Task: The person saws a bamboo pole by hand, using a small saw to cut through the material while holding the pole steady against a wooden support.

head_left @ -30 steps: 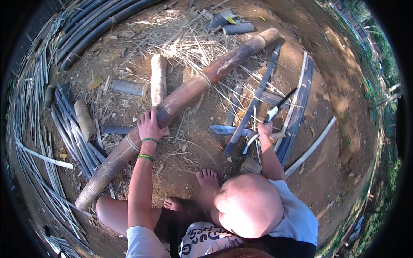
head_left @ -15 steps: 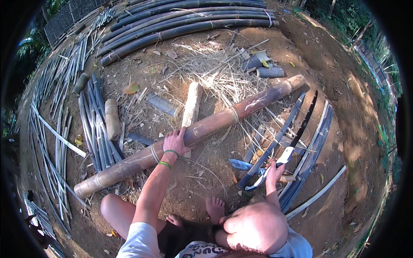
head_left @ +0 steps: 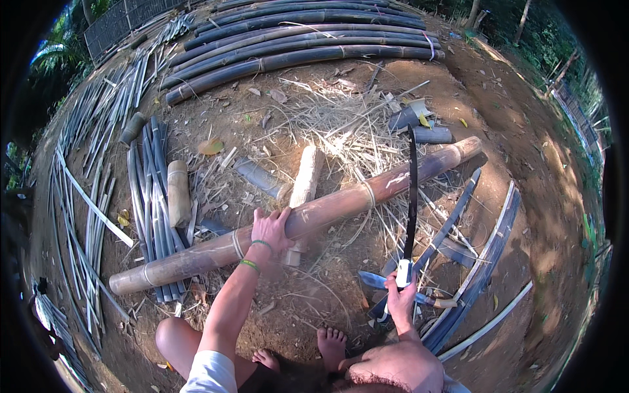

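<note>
A thick brown bamboo pole (head_left: 334,211) lies slantwise before me, its right end farther away. My left hand (head_left: 270,232) is wrapped over the pole left of its middle. Under the pole there, a pale split log (head_left: 306,177) runs crosswise. My right hand (head_left: 398,301) grips the white handle of a hand saw (head_left: 411,209). Its long dark blade points away from me and crosses the pole's right part in the view; whether it touches the pole I cannot tell. Beside my right hand lies a knife (head_left: 373,280) with a bluish blade and wooden handle, partly hidden.
Long bamboo poles (head_left: 308,59) are stacked at the back. Split strips (head_left: 98,164) cover the left side, with a short bamboo piece (head_left: 177,193) nearby. Pale shavings (head_left: 347,121) lie beyond the pole. Dark split bamboo (head_left: 481,268) lies at the right, near my bare feet (head_left: 331,344).
The saw has swung left, from slanting rightward beyond the pole's end to standing nearly straight across the pole in view. My left hand keeps its hold on the pole.
</note>
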Tool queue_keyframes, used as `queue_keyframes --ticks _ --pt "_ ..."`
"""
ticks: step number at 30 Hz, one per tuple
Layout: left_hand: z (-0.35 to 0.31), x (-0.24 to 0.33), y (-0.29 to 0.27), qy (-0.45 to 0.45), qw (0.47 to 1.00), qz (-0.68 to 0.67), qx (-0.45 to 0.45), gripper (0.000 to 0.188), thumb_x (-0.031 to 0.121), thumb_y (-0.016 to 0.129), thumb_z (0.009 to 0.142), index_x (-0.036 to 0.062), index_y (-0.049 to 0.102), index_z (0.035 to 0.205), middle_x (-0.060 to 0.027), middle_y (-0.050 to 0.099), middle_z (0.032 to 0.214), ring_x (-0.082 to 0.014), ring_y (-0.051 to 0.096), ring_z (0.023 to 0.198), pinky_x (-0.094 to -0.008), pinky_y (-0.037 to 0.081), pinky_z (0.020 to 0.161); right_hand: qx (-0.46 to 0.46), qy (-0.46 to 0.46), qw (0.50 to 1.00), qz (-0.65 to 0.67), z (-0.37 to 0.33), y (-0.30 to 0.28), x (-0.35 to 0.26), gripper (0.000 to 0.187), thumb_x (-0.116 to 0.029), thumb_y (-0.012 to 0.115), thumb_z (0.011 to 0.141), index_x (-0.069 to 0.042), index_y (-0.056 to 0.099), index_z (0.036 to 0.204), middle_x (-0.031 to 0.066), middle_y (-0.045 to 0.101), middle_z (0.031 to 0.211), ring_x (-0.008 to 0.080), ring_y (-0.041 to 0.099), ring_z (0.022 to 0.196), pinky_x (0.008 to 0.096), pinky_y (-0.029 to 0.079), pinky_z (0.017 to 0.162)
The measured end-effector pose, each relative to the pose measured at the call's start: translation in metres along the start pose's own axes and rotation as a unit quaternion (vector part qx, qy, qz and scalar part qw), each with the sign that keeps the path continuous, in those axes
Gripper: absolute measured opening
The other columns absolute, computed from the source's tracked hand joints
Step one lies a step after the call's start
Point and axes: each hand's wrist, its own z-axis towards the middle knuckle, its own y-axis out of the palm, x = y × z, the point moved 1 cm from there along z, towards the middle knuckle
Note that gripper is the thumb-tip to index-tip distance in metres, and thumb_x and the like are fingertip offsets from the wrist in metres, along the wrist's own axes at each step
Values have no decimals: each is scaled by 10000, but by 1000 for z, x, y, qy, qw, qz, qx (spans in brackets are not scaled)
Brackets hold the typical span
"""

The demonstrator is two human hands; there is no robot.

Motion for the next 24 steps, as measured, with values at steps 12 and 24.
queue_keyframes --ticks 12,24 --pt "15 2 -6 -74 992 -30 -93 1137 546 908 642 171 414 1595 -93 606 1447 -303 635 1321 -470 468 1155 -124 -20 985 -121 9 81 -35 290 -260 793 963 4 711 1052 163 737 815 277 724 713 399 541 654" --pt "5 20 -3 -90 992 -67 -57 1032 527 952 634 179 489 1488 -122 644 1383 -331 644 1304 -491 492 1131 -138 87 986 -19 0 92 -32 252 -182 717 1027 -2 634 1183 34 683 820 115 641 687 288 512 610"
